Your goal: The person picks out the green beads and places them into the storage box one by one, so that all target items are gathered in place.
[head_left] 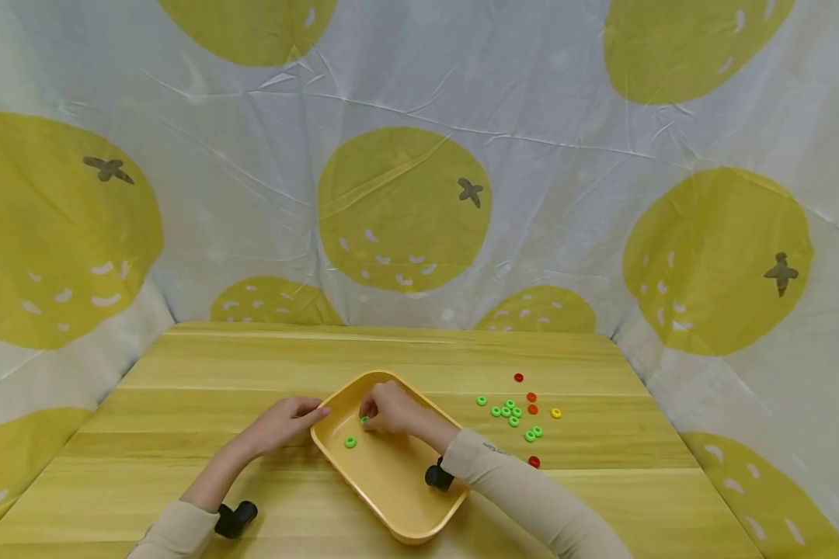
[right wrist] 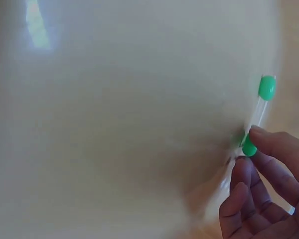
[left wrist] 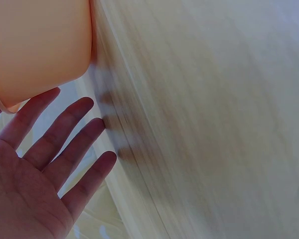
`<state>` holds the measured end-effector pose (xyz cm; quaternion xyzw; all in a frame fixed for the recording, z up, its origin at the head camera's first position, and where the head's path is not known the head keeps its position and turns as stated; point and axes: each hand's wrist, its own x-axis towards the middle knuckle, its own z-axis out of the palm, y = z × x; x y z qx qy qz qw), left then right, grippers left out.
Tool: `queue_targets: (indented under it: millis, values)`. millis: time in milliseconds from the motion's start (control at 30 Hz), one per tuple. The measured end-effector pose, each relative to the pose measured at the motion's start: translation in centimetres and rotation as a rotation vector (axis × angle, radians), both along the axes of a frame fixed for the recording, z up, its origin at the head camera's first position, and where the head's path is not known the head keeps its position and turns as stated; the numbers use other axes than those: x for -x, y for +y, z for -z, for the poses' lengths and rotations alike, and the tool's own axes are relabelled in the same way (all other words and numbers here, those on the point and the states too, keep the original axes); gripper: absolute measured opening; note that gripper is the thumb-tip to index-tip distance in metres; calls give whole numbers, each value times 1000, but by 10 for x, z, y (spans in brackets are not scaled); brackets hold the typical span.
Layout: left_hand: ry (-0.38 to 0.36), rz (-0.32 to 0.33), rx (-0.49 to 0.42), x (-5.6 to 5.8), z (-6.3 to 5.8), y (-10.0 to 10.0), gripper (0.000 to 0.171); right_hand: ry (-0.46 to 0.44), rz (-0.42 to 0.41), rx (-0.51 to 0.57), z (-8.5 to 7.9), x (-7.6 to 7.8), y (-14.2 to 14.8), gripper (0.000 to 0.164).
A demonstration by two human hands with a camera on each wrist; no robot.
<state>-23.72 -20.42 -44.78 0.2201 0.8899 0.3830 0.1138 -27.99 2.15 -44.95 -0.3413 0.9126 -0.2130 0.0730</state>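
A yellow-orange plastic tray with raised walls lies at a slant on the table. My left hand holds its left corner, thumb over the rim and index finger against the outer wall; the other fingers spread out loosely in the left wrist view. Inside the tray, my right hand pinches a small green ring between thumb and fingertips, low by the tray wall. A second green ring lies nearby on the tray floor.
Right of the tray, several green rings lie scattered on the wooden table. Among and around them are red rings, orange rings and a yellow ring. A fruit-patterned cloth hangs behind the table.
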Motion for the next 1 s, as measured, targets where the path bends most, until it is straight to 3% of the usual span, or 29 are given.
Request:
queue_targets:
  millis: [533,667,1000]
  values:
    - [-2,-3,-6,-1,1,1,35,-27,27,45,-3,0,6,13]
    - [-9,3,-10,-1,1,1,37,-71,30,115,-14,0,9,13]
    - [4,11,-14,0,-2,-1,39,-80,35,281,-54,8,28,16]
